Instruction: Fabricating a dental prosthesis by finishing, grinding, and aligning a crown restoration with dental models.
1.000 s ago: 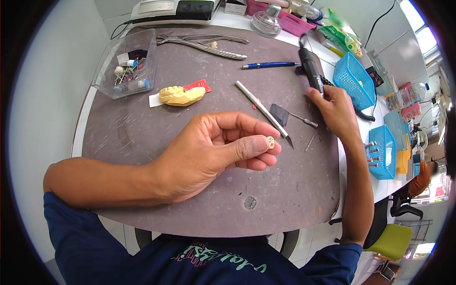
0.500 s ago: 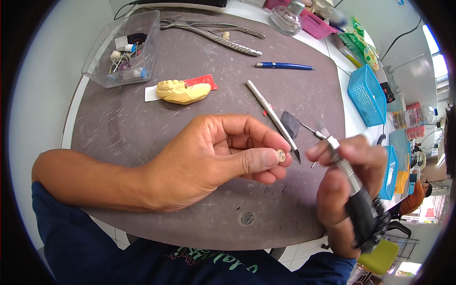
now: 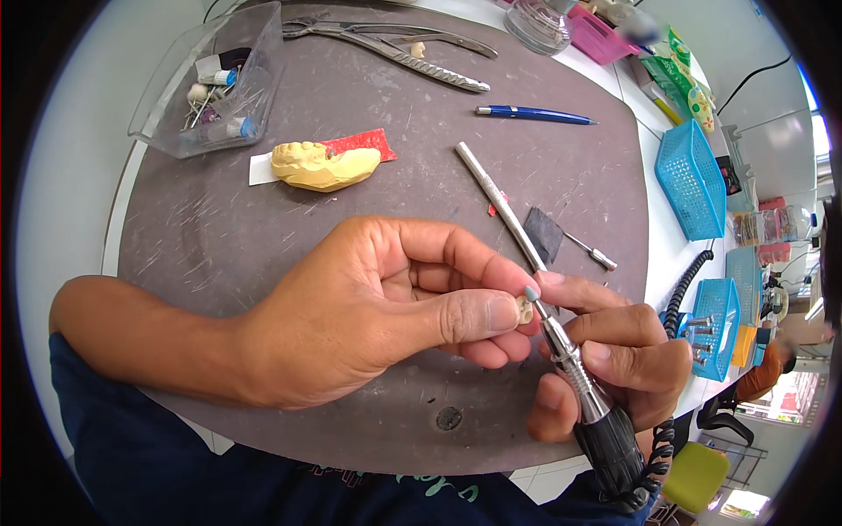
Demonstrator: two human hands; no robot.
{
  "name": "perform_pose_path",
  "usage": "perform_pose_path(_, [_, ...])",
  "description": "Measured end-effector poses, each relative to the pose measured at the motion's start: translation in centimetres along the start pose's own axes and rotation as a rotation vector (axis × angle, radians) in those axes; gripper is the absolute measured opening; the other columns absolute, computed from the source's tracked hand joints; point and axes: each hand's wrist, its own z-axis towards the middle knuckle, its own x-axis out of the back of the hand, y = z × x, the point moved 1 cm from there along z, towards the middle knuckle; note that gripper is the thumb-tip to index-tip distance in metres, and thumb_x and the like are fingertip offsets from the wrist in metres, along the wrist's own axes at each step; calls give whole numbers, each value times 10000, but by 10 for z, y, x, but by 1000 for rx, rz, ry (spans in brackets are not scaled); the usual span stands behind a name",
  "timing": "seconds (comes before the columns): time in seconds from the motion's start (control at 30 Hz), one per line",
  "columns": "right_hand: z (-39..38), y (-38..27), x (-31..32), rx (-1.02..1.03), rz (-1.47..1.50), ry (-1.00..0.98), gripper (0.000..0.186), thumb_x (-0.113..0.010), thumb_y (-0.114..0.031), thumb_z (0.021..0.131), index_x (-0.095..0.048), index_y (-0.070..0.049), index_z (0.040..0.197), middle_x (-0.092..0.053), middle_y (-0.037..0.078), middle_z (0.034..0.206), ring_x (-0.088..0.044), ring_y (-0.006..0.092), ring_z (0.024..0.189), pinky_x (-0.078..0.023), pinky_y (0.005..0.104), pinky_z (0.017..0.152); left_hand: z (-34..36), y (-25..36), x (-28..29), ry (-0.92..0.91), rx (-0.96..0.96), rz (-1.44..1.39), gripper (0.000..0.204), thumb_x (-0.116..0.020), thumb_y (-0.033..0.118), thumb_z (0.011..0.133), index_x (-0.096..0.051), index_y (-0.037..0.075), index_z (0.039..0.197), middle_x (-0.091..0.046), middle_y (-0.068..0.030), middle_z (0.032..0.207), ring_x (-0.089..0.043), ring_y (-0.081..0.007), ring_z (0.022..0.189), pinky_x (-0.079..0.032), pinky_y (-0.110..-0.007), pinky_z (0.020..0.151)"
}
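Note:
Between the thumb and index finger of my left hand (image 3: 377,307) is a small cream tooth crown (image 3: 525,311). My right hand (image 3: 636,342) grips a silver and black rotary handpiece (image 3: 570,359) like a pen. Its blue-grey pointed grinding tip (image 3: 532,294) is at the crown's edge; whether they touch, I cannot tell. The right index fingertip comes close to the left fingers. A silver craft knife (image 3: 495,200) lies just beyond both hands, its blade end hidden behind them. Farther left, a yellow plaster dental model (image 3: 324,168) rests on a red and white strip (image 3: 377,142).
A dark grey square (image 3: 543,234) and a small metal tool (image 3: 589,251) lie beyond my right hand. Farther back are a blue pen (image 3: 537,115) and metal pliers (image 3: 421,68). A clear box (image 3: 259,114) of burs stands far left, blue baskets (image 3: 690,184) at the right.
My right hand has brought the handpiece leftward, its tip now at the crown. The left hand still pinches the crown. The view has shifted slightly.

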Motion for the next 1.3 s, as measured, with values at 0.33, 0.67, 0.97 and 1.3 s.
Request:
perform_pose_path(0.33, [0, 2, -3, 36, 36, 11, 464, -835, 59, 696, -544, 15, 1055, -614, 147, 960, -641, 461, 1059, -606, 440, 810, 0, 0, 0, -3, -8, 11, 159, -587, 21, 953, -573, -36, 1101, -656, -199, 1058, -686, -219, 940, -589, -307, 817])
perform_pose_path(0.67, [-1, 0, -3, 18, 23, 6, 463, -830, 60, 700, -536, 18, 1055, -610, 152, 960, -639, 466, 1056, -607, 444, 811, 0, -1, 0, 1, -6, 10, 147, -590, 11, 949, -582, -35, 1089, -664, -200, 1048, -691, -221, 934, -591, -312, 812])
perform_pose_path(0.97, [-1, 0, -1, 16, 36, 9, 463, -838, 60, 690, -541, 24, 1042, -610, 153, 959, -643, 465, 1049, -606, 448, 813, 0, -3, 0, 1, -32, -2, 147, -592, 6, 946, -591, -34, 1088, -667, -196, 1040, -694, -222, 936, -591, -314, 811])
perform_pose_path(1.3, [-2, 1, -4, 27, 9, 49, 444, -839, 48, 695, -540, 20, 1021, -620, 143, 924, -672, 454, 986, -617, 435, 760, 1, -4, 1, -9, -34, 3, 148, -601, 7, 941, -604, -32, 1085, -669, -198, 1046, -691, -219, 939, -588, -315, 818])
